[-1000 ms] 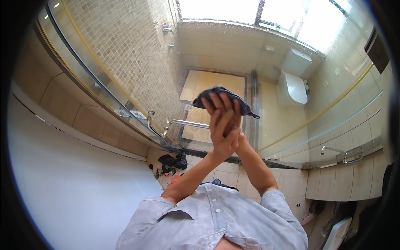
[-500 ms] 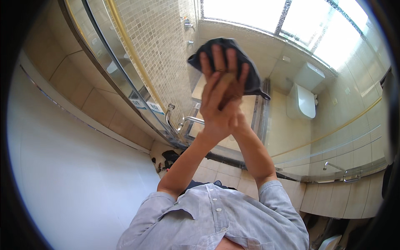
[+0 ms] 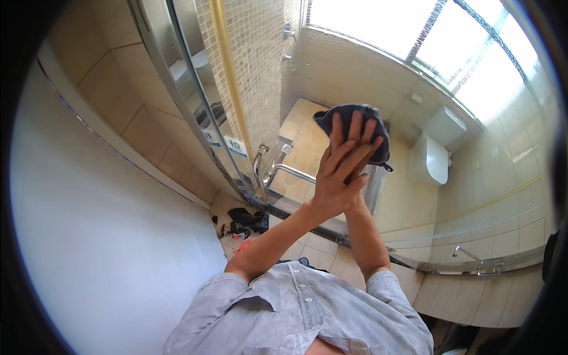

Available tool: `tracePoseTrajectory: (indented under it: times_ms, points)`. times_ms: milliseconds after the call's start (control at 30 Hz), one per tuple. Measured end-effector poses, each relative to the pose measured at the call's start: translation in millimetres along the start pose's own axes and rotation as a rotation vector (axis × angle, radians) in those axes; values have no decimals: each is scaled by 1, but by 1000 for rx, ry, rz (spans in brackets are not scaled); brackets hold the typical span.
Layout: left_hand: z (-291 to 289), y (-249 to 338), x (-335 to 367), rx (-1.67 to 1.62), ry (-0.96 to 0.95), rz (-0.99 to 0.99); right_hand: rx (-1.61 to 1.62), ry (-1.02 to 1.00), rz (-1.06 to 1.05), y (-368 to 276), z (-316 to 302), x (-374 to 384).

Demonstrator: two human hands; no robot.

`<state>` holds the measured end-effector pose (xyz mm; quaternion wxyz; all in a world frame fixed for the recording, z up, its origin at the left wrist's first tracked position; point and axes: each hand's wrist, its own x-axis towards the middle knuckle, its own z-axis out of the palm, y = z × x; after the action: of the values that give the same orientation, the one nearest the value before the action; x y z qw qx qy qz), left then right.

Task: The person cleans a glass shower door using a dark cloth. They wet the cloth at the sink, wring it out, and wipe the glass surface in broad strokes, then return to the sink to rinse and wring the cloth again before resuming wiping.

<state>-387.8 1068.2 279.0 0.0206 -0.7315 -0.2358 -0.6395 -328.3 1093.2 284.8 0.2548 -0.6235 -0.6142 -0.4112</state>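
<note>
My right hand (image 3: 356, 124) lies with its fingers spread flat over a dark grey cloth (image 3: 379, 142), which appears pressed against the clear glass in front of me. Across the back of that hand rests my left hand (image 3: 332, 188), its fingers stretched out and partly covering the right palm area. A small loop hangs from the cloth's lower right corner. Both arms reach up and forward from my grey shirt. Just left of the hands is a curved metal door handle (image 3: 294, 172).
Beyond the glass are a white toilet (image 3: 431, 160) and a bright window (image 3: 367, 26). A yellow-edged glass panel (image 3: 223, 53) stands at left, near a white surface (image 3: 112, 231). Black bags (image 3: 251, 220) lie on the floor. Another metal handle (image 3: 467, 253) is at right.
Both hands and the cloth have moved right and lower in the picture, past what the view's own shift accounts for. More of the black bags now shows.
</note>
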Motion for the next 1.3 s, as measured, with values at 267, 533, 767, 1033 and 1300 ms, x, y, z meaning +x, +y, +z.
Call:
tracePoseTrajectory:
  times_ms: [267, 533, 767, 1033, 1300]
  points:
    - [-54, -47, 50, 64, 151, -41, 88, -30, -160, -65, -13, 84]
    - [-48, -52, -15, 80, 146, -265, 8, -138, -354, -77, 9, 33]
    - [-47, -54, -13, 16, 65, -53, -22, -82, -107, -74, 19, 19]
    - [-92, -103, 51, 103, 147, -5, 149, 49, -157, -121, 8, 103]
    - [-98, -121, 17, 127, 273, -219, 50, -37, -545, -144, 26, 99]
